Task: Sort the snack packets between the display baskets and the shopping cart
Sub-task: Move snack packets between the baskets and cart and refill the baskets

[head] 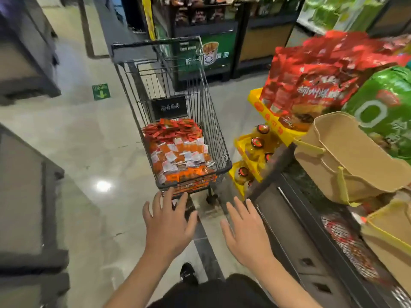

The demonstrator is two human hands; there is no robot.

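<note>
A wire shopping cart (219,138) stands in the aisle ahead of me, its near end closest. It holds a heap of small red and orange snack packets (178,150). My left hand (169,221) is stretched out flat with fingers spread, just below the cart's near rim, holding nothing. My right hand (244,230) is also flat and empty, to the right of the cart and beside the display counter. Tan fabric display baskets (347,161) with yellow trim sit on the counter at right; a second one (389,236) is lower right, with red-and-white packets (347,243) beside it.
Large red snack bags (315,85) and green bags (387,112) are stacked above the baskets. Yellow trays of bottles (253,152) stand on the floor right of the cart. Dark shelving units (26,63) line the left side. My shoe (188,273) shows on the tiled floor.
</note>
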